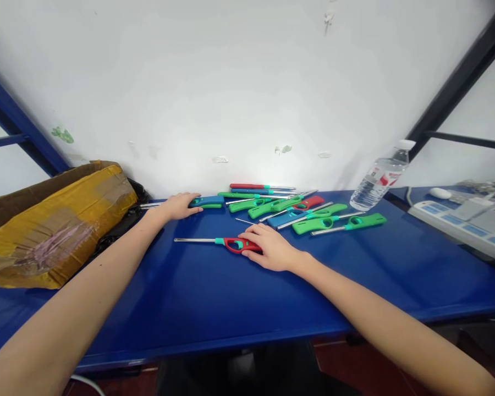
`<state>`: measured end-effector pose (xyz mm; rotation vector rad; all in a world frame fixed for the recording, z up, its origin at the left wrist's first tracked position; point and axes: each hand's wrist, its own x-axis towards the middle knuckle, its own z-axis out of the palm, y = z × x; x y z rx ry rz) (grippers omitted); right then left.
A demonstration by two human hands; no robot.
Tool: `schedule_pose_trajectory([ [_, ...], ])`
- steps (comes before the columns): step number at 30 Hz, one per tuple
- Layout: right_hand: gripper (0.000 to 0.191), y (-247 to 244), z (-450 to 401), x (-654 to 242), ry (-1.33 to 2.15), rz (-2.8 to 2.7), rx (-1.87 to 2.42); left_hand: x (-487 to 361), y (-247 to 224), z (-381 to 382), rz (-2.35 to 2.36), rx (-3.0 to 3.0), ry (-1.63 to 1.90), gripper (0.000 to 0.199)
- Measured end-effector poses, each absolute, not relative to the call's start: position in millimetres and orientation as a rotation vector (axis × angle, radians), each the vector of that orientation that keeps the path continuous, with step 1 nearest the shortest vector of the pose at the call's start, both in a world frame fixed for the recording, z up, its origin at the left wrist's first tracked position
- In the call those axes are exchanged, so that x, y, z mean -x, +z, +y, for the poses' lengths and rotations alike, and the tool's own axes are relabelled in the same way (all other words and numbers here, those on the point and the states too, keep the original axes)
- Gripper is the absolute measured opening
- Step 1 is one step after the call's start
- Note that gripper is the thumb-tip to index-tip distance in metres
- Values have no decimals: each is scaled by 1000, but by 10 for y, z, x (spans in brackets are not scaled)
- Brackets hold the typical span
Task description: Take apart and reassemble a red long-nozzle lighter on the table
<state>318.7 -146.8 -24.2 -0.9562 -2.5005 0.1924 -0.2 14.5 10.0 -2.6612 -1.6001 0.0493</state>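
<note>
My right hand (270, 247) is closed round the handle of a red gas lighter (232, 245), whose metal rod points left along the table. Farther back, my left hand (181, 205) has its fingers on a blue gas lighter (211, 201), thumb at the near side. Directly under the blue one shows the edge of a green lighter (213, 206). Beyond my right hand lies a loose heap of several lighters, among them a red one (247, 186) by the wall and a green one (367, 220) at the right end.
A torn cardboard box (61, 225) wrapped in yellow tape stands at the left, black plastic beside it. A water bottle (377, 179) is at the back right. Farther right sit a white power strip (457, 225) and cables. The blue table (214, 297) meets a white wall (231, 99).
</note>
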Motion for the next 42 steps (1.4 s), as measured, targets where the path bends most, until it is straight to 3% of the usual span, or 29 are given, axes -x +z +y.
schedule_pose_trajectory([
  [5, 37, -241, -1479, -3185, 202, -2477, 957, -70, 238, 9, -1579, 2661, 0, 73],
  [10, 34, -237, -1486, -3186, 153, -2464, 933, -399, 203, -698, -1246, 2761, -557, 50],
  [15, 29, -157, -1393, -3305, -162, -2281, 1040, -657, -65, -1399, -1163, 2957, -575, 50],
  [20, 20, -132, -1310, -3472, -332, -2248, 1217, -684, -215, -1427, -1154, 3012, -574, 43],
  [36, 10, -274, -1170, -3579, -102, -2172, 1299, -665, -235, -1389, -1183, 3027, -637, 39],
  [42, 12, -111, -1264, -3452, 331, -1760, 1217, -668, -244, -1383, -1183, 3033, -665, 39],
])
